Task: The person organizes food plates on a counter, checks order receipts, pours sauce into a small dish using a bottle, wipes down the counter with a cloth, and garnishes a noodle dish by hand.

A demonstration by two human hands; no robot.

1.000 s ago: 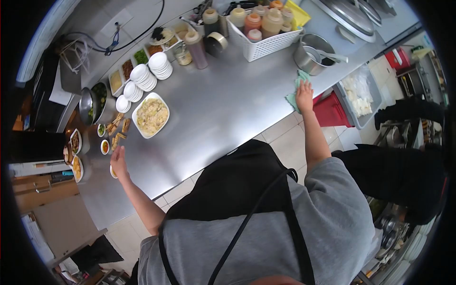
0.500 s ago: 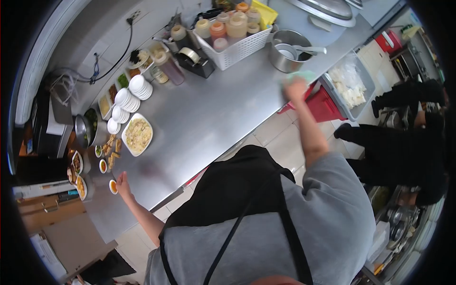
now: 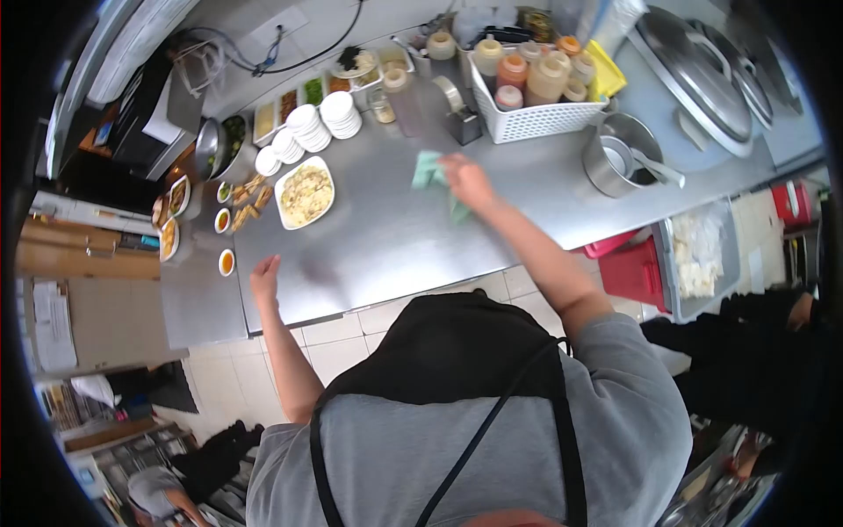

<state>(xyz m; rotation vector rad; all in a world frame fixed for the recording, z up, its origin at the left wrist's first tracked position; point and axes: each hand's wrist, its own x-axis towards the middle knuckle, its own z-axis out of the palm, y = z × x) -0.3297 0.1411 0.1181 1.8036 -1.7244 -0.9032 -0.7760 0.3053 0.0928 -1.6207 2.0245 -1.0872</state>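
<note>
A pale green cloth (image 3: 429,170) lies bunched on the steel counter (image 3: 386,250). My right hand (image 3: 468,182) is closed over it, pressing it against the metal near the middle. My left hand (image 3: 264,279) is by the counter's front edge with its fingers curled together, and nothing shows in them. Just left of that hand is a small white dish of orange sauce (image 3: 226,263), apart from the fingers. Farther back stands a white square dish of pale, chopped-looking food (image 3: 306,193), with golden fried pieces (image 3: 249,207) lying beside it.
White plates (image 3: 338,116) are stacked at the back, near trays of toppings. A white basket (image 3: 540,121) holds squeeze bottles, and a steel pot (image 3: 622,156) with a ladle is to its right. Past the counter's front right are a grey bin (image 3: 728,254) and a person in black (image 3: 746,369).
My right hand has swept the green cloth leftward from the counter's right front edge to the middle. The view has turned. My left hand is now farther from the orange sauce dish.
</note>
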